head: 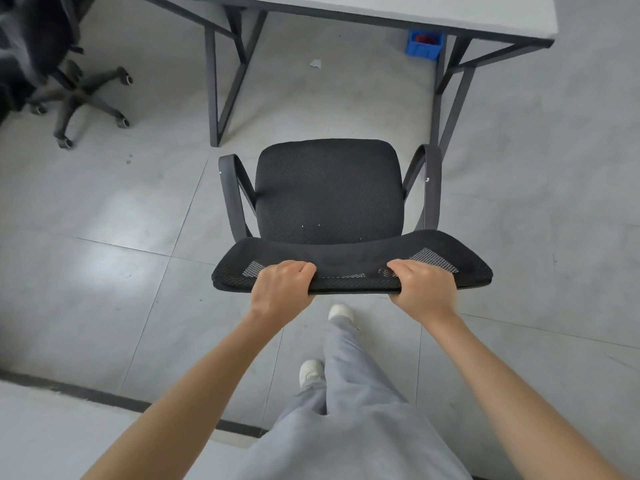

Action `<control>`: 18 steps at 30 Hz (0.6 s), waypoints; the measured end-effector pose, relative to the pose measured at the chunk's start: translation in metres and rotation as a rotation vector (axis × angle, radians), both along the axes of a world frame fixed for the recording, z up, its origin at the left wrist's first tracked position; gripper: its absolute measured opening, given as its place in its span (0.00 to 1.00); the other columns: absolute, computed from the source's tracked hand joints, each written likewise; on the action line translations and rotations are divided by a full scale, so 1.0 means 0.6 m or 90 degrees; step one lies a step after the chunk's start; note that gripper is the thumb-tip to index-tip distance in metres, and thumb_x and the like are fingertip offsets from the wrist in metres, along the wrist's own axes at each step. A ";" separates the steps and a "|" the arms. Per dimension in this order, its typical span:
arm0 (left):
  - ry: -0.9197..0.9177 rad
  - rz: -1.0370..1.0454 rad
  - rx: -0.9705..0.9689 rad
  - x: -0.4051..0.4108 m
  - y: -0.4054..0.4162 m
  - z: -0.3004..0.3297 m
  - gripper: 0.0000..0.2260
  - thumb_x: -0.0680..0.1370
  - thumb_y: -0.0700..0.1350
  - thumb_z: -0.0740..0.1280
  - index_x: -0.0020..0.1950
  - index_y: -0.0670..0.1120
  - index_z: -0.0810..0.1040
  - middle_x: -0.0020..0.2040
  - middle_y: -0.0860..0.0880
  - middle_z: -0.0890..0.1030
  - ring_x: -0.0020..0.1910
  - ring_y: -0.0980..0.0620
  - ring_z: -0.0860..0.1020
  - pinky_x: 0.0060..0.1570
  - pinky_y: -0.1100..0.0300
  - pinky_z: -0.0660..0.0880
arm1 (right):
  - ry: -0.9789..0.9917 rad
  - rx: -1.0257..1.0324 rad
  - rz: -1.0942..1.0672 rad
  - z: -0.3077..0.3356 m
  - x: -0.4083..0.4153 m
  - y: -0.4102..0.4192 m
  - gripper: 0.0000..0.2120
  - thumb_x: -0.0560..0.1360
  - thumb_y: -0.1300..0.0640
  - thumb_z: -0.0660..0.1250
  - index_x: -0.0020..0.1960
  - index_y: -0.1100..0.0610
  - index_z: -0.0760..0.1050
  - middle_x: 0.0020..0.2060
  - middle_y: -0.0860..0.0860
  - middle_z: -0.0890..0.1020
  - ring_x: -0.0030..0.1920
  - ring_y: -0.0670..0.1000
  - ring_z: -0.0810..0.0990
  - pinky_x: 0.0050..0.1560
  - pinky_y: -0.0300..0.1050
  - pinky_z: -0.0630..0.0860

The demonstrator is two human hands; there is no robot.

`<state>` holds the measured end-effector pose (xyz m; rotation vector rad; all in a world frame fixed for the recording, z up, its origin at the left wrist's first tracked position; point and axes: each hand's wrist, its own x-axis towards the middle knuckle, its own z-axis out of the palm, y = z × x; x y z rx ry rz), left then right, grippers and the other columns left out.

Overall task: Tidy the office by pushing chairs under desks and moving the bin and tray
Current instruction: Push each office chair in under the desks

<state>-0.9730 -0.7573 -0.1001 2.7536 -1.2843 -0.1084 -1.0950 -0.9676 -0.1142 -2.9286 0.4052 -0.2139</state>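
Desk legs (pixel 213 88) flank open floor (pixel 329 98) (paper scrap (pixel 315 63)).

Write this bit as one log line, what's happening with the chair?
step: push chair under desk | left hand: grips chair backrest | right hand: grips backrest | chair seat: facing desk, not under it

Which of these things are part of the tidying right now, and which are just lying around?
Part of the job:
- black mesh chair, its backrest top gripped by the left hand and right hand
- grey desk ahead of it

Lying about:
- blue bin under the desk
- paper scrap on the floor
- second chair, far left
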 end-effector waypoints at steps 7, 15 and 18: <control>-0.018 0.042 0.027 0.168 -0.015 -0.008 0.13 0.51 0.41 0.77 0.31 0.48 0.77 0.24 0.53 0.76 0.24 0.51 0.75 0.20 0.65 0.62 | -0.018 -0.012 0.040 -0.009 0.187 -0.028 0.09 0.55 0.58 0.69 0.35 0.57 0.79 0.29 0.50 0.82 0.29 0.54 0.80 0.23 0.38 0.72; -0.021 0.087 -0.006 0.391 -0.016 0.007 0.15 0.52 0.44 0.78 0.35 0.48 0.79 0.27 0.54 0.79 0.27 0.50 0.78 0.21 0.65 0.67 | -0.009 -0.035 0.058 -0.007 0.426 -0.032 0.09 0.52 0.58 0.73 0.30 0.56 0.76 0.23 0.48 0.77 0.25 0.53 0.76 0.24 0.35 0.62; -0.012 0.104 -0.001 0.472 -0.019 0.015 0.14 0.52 0.43 0.78 0.35 0.47 0.79 0.26 0.53 0.79 0.26 0.49 0.78 0.21 0.64 0.67 | 0.011 -0.027 0.056 0.001 0.511 -0.031 0.10 0.52 0.58 0.75 0.30 0.56 0.75 0.22 0.48 0.76 0.23 0.52 0.75 0.25 0.35 0.58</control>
